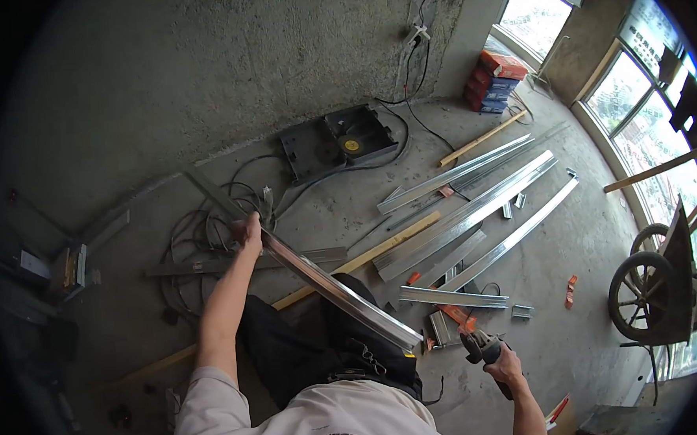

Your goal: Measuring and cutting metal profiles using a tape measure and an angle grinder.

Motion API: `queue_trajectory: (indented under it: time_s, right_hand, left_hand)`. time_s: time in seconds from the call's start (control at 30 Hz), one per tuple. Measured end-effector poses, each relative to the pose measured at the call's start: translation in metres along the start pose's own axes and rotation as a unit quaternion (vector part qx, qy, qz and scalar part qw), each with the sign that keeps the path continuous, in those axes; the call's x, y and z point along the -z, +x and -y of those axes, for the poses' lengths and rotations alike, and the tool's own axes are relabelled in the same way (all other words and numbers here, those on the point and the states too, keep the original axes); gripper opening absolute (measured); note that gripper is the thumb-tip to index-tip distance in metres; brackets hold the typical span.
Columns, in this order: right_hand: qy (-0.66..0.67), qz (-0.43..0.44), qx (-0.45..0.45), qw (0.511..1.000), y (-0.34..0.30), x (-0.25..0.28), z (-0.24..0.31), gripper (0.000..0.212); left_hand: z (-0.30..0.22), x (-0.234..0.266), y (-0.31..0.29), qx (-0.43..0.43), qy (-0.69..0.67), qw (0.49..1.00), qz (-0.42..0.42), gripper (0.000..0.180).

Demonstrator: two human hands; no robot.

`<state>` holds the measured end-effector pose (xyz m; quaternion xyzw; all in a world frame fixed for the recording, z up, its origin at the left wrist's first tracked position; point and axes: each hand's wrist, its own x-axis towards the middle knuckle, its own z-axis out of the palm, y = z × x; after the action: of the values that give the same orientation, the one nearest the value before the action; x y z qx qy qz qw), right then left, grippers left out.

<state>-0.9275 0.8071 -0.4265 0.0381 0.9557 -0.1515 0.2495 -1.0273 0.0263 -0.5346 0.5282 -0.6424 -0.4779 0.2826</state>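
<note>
My left hand [248,234] is closed round a long metal channel [332,285], which slants across my legs from the upper left down to the lower right. In my right hand [505,369], gripped by its body, is an angle grinder [482,345]. The grinder's head is to the right of the channel's near end and apart from it. Just beyond the grinder lie a short metal channel piece [453,297] and an orange object [454,314], partly covered.
Several metal channels [474,211] and wooden strips [389,243] lie on the floor ahead. An open black tool case [302,153] is by the wall, with cables [184,242] coiled to its left. Stacked boxes [493,84] stand in the far corner; a wheeled cart [671,287] is at right.
</note>
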Motion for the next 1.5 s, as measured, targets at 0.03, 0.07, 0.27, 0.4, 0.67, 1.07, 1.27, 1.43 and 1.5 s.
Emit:
queue_trajectory:
  time_s: [0.03,0.07,0.27,0.4,0.67,1.07,1.27,1.43,1.5]
  right_hand:
    - [-0.007,-0.002,-0.009,1.000,-0.007,0.002,-0.006,0.067]
    - [-0.013,-0.005,-0.018,1.000,-0.016,0.004,-0.011,0.068]
    - [-0.029,0.017,-0.040,0.999,-0.021,0.021,-0.033,0.068]
    - [-0.011,0.000,-0.090,0.996,-0.068,0.010,-0.035,0.066]
    - [-0.014,-0.015,0.009,1.000,-0.018,0.047,0.031,0.056]
    - [-0.131,-0.017,0.118,0.984,-0.030,0.057,0.075,0.053]
    - [-0.182,-0.012,0.132,0.974,-0.009,0.022,0.088,0.056]
    - [-0.203,-0.004,0.153,0.967,0.007,0.018,0.101,0.051]
    - [-0.203,-0.004,0.158,0.966,0.010,0.016,0.103,0.051]
  left_hand:
    - [0.013,-0.007,-0.011,0.013,0.037,0.999,0.015,0.065]
    - [0.026,-0.015,-0.022,0.047,0.066,0.997,0.002,0.064]
    - [0.122,-0.042,-0.028,0.024,0.150,0.986,0.066,0.096]
    - [0.079,-0.065,-0.129,-0.102,0.447,0.887,-0.056,0.088]
    - [-0.011,-0.009,-0.308,-0.534,0.217,0.503,0.645,0.056]
    - [0.030,-0.086,-0.359,-0.505,0.317,0.522,0.610,0.030]
    - [0.048,-0.084,-0.358,-0.544,0.318,0.586,0.510,0.027]
    - [0.051,-0.082,-0.356,-0.535,0.309,0.589,0.522,0.027]
    - [0.049,-0.080,-0.355,-0.535,0.305,0.583,0.529,0.028]
